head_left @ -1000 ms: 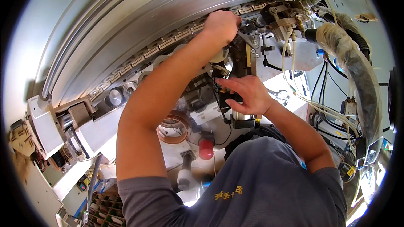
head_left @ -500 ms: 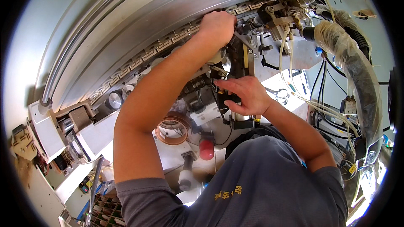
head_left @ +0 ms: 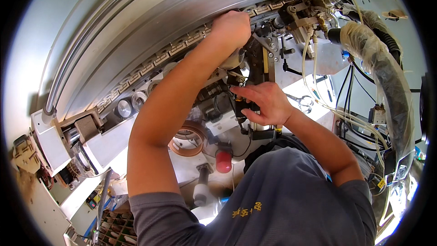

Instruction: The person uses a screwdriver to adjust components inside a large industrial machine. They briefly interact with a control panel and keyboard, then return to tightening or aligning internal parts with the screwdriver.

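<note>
My left hand [head_left: 231, 28] reaches far into the machine, against the row of slotted metal pieces [head_left: 177, 45] along the metal housing. Its back faces up, and the fingers are hidden behind it. Closer to my body, my right hand [head_left: 267, 103] rests at a dark mechanism [head_left: 239, 105]. The index finger points left onto it and the thumb is spread apart below. Nothing shows between them. A metal bracket with bolts [head_left: 269, 45] sits just right of my left hand.
Rollers [head_left: 124, 108] line the left side. Below my left forearm is a copper-coloured ring [head_left: 200, 139], with a red knob [head_left: 223, 162] beside it. Scissors [head_left: 301, 102] lie right of my right hand. Pale tubes [head_left: 306, 59] and a plastic-wrapped hose [head_left: 387, 79] hang at the right.
My left hand has shifted slightly left along the slotted row, and its elbow has moved a little to the right. The right hand has stayed nearly in place.
</note>
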`<state>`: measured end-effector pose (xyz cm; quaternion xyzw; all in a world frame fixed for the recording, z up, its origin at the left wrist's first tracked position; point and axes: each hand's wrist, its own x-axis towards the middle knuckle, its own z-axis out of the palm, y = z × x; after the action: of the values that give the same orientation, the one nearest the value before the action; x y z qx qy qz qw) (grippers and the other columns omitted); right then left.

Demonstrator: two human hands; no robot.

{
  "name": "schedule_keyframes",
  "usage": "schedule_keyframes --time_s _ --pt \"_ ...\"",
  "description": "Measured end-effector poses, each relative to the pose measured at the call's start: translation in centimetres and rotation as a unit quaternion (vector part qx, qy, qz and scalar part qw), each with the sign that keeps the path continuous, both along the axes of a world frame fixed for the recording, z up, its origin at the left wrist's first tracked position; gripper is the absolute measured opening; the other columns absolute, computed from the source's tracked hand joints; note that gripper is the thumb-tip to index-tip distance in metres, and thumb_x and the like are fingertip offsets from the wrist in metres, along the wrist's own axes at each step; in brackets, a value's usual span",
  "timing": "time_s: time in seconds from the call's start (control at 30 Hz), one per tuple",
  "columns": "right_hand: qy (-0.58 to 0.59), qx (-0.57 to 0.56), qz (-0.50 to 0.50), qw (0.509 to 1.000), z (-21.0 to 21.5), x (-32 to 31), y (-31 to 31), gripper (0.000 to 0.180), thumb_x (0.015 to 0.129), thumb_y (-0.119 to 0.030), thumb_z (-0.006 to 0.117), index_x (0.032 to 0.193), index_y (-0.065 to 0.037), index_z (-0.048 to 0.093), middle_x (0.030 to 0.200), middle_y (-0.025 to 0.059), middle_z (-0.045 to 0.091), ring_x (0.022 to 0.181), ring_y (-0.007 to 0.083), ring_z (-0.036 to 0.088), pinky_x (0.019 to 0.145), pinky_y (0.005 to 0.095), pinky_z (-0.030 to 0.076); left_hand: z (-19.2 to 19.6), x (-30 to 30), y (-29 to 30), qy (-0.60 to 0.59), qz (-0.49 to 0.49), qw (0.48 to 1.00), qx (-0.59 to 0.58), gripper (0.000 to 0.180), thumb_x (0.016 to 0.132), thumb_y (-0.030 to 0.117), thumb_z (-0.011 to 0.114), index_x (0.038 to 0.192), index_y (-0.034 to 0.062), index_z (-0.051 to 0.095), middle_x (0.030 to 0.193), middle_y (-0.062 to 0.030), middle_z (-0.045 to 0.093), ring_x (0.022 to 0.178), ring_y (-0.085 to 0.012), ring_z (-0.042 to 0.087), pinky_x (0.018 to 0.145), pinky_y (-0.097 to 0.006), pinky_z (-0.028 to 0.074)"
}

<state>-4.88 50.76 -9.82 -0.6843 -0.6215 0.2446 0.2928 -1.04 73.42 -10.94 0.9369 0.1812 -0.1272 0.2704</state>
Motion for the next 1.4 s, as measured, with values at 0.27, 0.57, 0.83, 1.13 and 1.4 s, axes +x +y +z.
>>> schedule_keyframes --time_s 0.27,0.57,0.83,1.13,1.4 --pt "-0.007 -0.013 0.002 1.000 0.3 -0.3 0.3 0.059 0.083 -0.033 0.065 0.136 -0.011 0.055 0.096 0.0134 0.069 0.080 0.0361 0.065 0.071 0.0462 0.052 -0.3 0.6 -0.4 -0.038 -0.016 0.999 -0.007 0.024 0.085 0.007 0.061 0.104 0.0025 0.074 0.106 -0.0207 0.072 0.097 -0.0391 0.070 0.085 -0.046 0.057" --pt "-0.018 -0.020 0.003 1.000 0.0 -0.5 0.4 0.059 0.083 -0.034 0.065 0.137 -0.012 0.055 0.097 0.0129 0.068 0.078 0.0356 0.065 0.069 0.0459 0.052 -0.6 0.3 -0.5 -0.079 -0.028 0.996 0.018 0.030 0.082 0.013 0.070 0.112 0.0120 0.073 0.106 -0.0163 0.071 0.101 -0.0377 0.067 0.088 -0.046 0.054" --pt "-0.025 -0.017 0.002 1.000 0.2 -0.5 0.4 0.059 0.083 -0.032 0.065 0.137 -0.012 0.054 0.095 0.0123 0.067 0.075 0.0356 0.064 0.067 0.0459 0.051 -0.5 0.5 -0.7 -0.084 -0.048 0.995 0.025 0.030 0.081 0.013 0.069 0.110 0.0126 0.074 0.104 -0.0154 0.072 0.101 -0.0365 0.067 0.087 -0.046 0.054" --pt "-0.017 0.012 -0.002 1.000 -0.3 -0.3 0.2 0.057 0.083 -0.031 0.066 0.135 -0.011 0.056 0.090 0.0122 0.067 0.074 0.0364 0.063 0.066 0.0457 0.051 0.3 -0.1 -0.3 -0.067 -0.060 0.995 0.048 0.028 0.087 0.011 0.058 0.109 0.0116 0.075 0.105 -0.0194 0.072 0.099 -0.0387 0.068 0.087 -0.047 0.055" --pt "-0.034 -0.013 0.006 0.999 -0.1 -0.3 0.1 0.059 0.080 -0.029 0.069 0.135 -0.010 0.057 0.092 0.0110 0.068 0.074 0.0341 0.064 0.066 0.0438 0.051 1.6 0.4 -0.4 0.017 -0.031 0.999 0.017 0.027 0.086 0.011 0.061 0.110 0.0080 0.072 0.109 -0.0199 0.071 0.103 -0.0392 0.067 0.090 -0.046 0.054"
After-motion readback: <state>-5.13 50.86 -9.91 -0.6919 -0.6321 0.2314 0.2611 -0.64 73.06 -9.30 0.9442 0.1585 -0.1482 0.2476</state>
